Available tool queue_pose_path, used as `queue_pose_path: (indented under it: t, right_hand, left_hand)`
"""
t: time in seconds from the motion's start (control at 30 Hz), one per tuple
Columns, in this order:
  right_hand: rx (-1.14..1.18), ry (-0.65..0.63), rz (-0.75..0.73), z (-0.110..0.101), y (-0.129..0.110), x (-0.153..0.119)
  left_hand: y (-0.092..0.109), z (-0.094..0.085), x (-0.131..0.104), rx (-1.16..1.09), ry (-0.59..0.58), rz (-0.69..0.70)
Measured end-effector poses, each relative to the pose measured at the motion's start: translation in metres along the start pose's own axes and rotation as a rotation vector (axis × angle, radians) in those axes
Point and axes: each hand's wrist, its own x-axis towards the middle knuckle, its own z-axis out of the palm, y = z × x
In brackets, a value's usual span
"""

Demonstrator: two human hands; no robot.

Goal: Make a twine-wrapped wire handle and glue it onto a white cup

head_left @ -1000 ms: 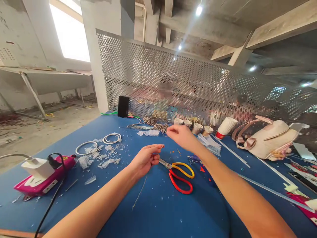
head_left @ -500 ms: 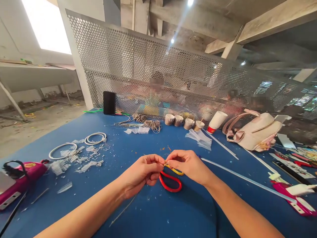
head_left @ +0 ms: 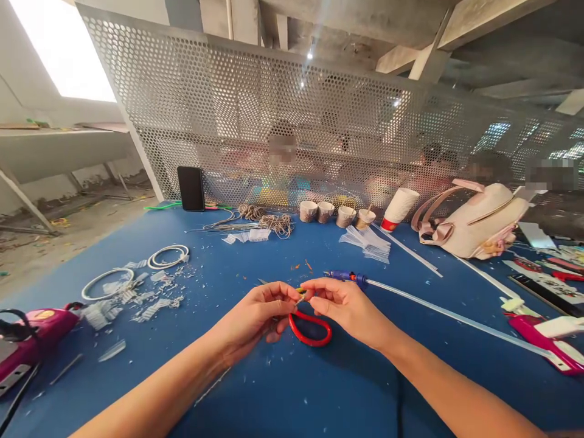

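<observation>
The left hand [head_left: 258, 313] and right hand [head_left: 351, 311] nearly meet, pinching a tiny piece [head_left: 300, 298] between them above the middle of the counter [head_left: 292, 389], its long axis unclear; red-handled scissors [head_left: 314, 343] lie beneath.

Red-handled scissors [head_left: 312, 342] under the pinched left fingers [head_left: 279, 292], blocking a straight drop. Blue glue gun [head_left: 342, 276] just beyond right fingers [head_left: 332, 287], clear glue stick [head_left: 424, 297] barring rightward. Bare tabletop [head_left: 292, 392] nearer than fingers, passable. Leftward open until plastic scraps [head_left: 157, 309]. Paper cups [head_left: 325, 213] obstruct farther out.
</observation>
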Motion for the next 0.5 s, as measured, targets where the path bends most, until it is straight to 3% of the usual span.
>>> queue_pose_path:
  t: [0.1, 0.3, 0.5]
  right_hand:
    - [0.015, -0.008, -0.001, 0.005, 0.001, -0.002]
    - [0.086, 0.153, 0.086, 0.009, 0.006, -0.003]
    - [0.298, 0.072, 0.131, 0.013, 0.011, -0.005]
  left_hand:
    - [-0.004, 0.001, 0.001, 0.002, -0.022, -0.007]
    - [-0.008, 0.005, 0.001, 0.003, -0.012, 0.005]
    - [-0.007, 0.011, -0.002, 0.055, 0.078, 0.034]
